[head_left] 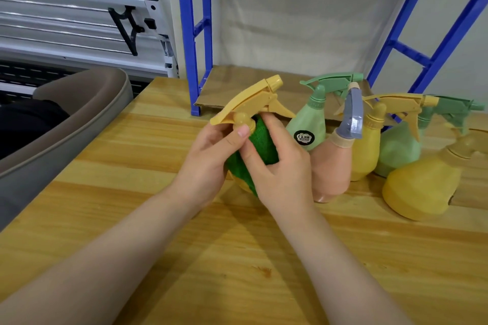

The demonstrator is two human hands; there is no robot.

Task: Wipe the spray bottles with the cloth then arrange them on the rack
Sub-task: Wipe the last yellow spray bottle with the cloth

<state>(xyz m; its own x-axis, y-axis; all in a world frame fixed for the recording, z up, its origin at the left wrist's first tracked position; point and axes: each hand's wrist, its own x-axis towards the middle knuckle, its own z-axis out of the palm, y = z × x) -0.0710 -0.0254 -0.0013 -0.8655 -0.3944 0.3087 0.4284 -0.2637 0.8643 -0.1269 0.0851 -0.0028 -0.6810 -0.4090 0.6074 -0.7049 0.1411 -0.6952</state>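
Left hand point(211, 155) grips yellow bottle point(253, 105) at neck, above surface point(158, 219) centre. Right hand point(280, 166) presses green cloth point(261, 145) around body. Risk: trigger or elbow knocks crowded bottles point(369, 140) at 3 o'clock; rack point(195, 34) at 12.
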